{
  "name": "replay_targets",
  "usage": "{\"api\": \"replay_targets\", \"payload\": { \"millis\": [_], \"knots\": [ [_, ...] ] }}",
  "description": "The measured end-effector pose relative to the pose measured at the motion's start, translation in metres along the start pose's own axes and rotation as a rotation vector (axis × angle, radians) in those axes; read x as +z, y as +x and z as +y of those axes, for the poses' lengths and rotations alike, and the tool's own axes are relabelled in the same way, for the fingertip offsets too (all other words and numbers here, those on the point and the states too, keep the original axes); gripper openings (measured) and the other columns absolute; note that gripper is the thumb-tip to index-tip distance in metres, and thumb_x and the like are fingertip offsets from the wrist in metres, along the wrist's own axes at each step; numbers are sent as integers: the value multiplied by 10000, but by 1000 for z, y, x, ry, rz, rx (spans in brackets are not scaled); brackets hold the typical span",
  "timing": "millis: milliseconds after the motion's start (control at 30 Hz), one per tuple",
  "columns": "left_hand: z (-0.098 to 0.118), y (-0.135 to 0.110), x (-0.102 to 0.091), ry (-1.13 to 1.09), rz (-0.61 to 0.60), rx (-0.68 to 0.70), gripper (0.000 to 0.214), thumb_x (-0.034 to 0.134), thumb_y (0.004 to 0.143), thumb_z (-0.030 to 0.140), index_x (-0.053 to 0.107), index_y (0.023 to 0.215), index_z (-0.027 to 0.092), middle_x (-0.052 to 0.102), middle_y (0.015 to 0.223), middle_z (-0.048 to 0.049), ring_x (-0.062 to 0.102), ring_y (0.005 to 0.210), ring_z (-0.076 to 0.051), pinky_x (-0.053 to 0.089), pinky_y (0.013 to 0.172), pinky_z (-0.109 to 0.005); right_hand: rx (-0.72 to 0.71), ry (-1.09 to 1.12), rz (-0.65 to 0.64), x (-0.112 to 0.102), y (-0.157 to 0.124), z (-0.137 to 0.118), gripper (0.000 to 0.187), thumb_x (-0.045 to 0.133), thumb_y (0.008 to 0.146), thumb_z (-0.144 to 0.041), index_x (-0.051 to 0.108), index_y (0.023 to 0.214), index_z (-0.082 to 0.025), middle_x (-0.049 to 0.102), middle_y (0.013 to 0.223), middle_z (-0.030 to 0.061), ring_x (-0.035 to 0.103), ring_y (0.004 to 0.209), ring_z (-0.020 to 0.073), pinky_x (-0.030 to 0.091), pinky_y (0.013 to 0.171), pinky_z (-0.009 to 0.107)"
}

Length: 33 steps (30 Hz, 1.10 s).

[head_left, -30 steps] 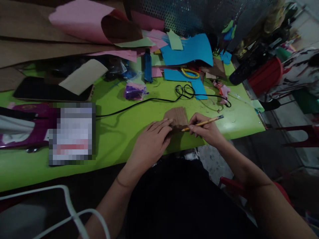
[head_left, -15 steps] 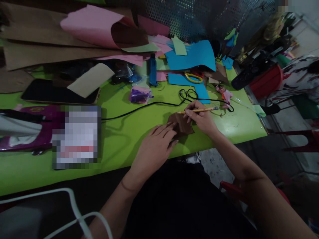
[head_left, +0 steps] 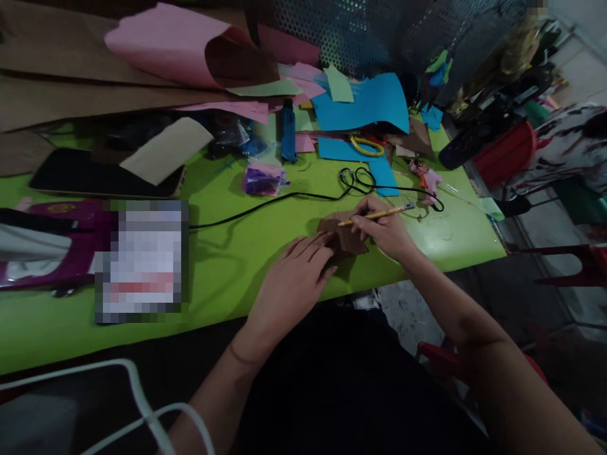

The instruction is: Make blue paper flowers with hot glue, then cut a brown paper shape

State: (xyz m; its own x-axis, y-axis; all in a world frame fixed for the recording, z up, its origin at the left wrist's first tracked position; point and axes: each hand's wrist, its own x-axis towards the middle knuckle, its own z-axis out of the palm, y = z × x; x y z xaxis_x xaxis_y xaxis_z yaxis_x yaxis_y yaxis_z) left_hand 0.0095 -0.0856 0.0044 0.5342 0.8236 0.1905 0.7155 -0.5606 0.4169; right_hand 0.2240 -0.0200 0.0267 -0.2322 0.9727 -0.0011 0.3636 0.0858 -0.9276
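A small brown piece of card point(head_left: 342, 235) lies on the green table point(head_left: 227, 259) near its front edge. My left hand point(head_left: 296, 278) rests flat on the card's left part, fingers stretched out and pressing it down. My right hand point(head_left: 385, 229) is closed round a yellow pencil point(head_left: 379, 214), whose tip touches the card's upper side. The pencil's other end points to the right.
A black cable point(head_left: 284, 199) runs across the table behind the card. Blue point(head_left: 365, 101) and pink point(head_left: 165, 41) paper sheets, yellow-handled scissors point(head_left: 366, 146), a blue tool point(head_left: 288, 133), a purple bag point(head_left: 260, 178) and a dark phone point(head_left: 95, 177) crowd the back. Another person's patterned sleeve point(head_left: 564, 151) is at right.
My right hand carried the pencil from the card's lower right edge up to its upper side. The card turned slightly under my left hand, which stayed pressed on it.
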Motion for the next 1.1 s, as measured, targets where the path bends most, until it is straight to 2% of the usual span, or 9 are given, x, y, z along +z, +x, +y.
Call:
{"api": "replay_targets", "payload": {
  "millis": [133, 300, 533, 667, 900, 1100],
  "knots": [
    [0, 0, -1, 1, -4, -9, 291, 512, 989, 211, 615, 1257, 165, 608, 1452, -138, 558, 1365, -295, 478, 1137, -500, 42, 17, -23, -1, -21, -4, 195, 665, 852, -346, 536, 784, -217, 615, 639, -37, 512, 509, 90, 411, 478, 212],
    [-1, 1, -1, -15, -15, -4, 275, 529, 962, 169, 649, 1209, 158, 601, 1464, -138, 550, 1372, -301, 478, 1144, -505, 95, 22, -60, -1, -43, -9, 168, 654, 846, -344, 563, 792, -213, 614, 673, -16, 516, 564, 106, 431, 491, 219],
    [-1, -5, -7, 4, -40, 14, 352, 510, 976, 198, 638, 1302, 168, 541, 1542, -116, 490, 1439, -293, 444, 1184, -488, 101, 37, -63, -1, -52, -10, 159, 663, 837, -330, 575, 787, -207, 606, 685, -13, 538, 600, 111, 442, 497, 212],
    [-4, -8, -6, 8, -51, 20, 403, 523, 966, 195, 615, 1358, 189, 540, 1544, -105, 478, 1453, -289, 434, 1193, -485, 99, 91, -61, -4, -43, -7, 209, 689, 838, -370, 560, 808, -209, 619, 663, -25, 529, 535, 96, 429, 478, 212],
    [-4, -9, -3, 9, -8, 17, 359, 544, 988, 276, 640, 1327, 207, 600, 1478, -124, 515, 1419, -306, 465, 1155, -515, -17, 106, 17, 4, -2, 3, 351, 708, 849, -533, 538, 871, -227, 671, 733, -19, 583, 560, 103, 484, 529, 237],
    [-4, -11, -3, 16, -9, 20, 398, 536, 999, 297, 605, 1381, 209, 587, 1497, -110, 491, 1438, -300, 447, 1168, -504, -45, 63, 48, 11, 11, 10, 327, 686, 882, -515, 534, 879, -225, 670, 736, -25, 561, 522, 85, 470, 507, 223]
  ]
}}
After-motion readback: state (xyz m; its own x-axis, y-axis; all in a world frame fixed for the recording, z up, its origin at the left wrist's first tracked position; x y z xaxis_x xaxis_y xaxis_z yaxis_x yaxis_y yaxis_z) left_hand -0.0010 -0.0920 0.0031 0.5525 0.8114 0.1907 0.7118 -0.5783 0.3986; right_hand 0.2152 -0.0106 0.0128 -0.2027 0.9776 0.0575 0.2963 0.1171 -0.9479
